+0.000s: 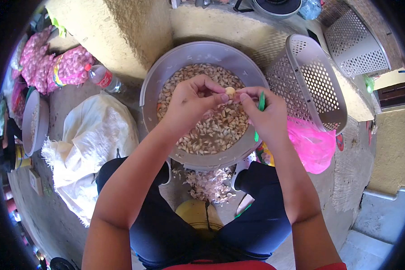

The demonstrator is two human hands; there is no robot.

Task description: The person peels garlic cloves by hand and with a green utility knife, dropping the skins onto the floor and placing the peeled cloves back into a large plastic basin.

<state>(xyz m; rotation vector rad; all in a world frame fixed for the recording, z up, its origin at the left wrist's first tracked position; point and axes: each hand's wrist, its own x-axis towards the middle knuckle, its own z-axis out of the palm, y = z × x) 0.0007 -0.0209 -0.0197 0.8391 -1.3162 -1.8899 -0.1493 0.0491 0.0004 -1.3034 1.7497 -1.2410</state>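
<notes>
A large grey tub point(207, 47) holds many garlic cloves point(207, 135) in murky water. Above its middle, both hands meet at one small pale clove point(230, 92). My left hand point(195, 101) pinches it from the left between thumb and forefinger. From the right, the thumb and forefinger of my right hand point(265, 110) close on the same clove. A green-handled tool point(261, 101), probably a knife, is also tucked in the right hand, pointing down past the palm. Loose peels point(209, 184) lie on the floor below the tub.
Beside the tub on the right are a grey perforated basket point(317, 83) and a pink plastic bag point(312, 146). To the left lie a white sack point(94, 135), a bottle point(105, 78) and pink net bags point(74, 67). A second basket point(357, 45) stands at upper right.
</notes>
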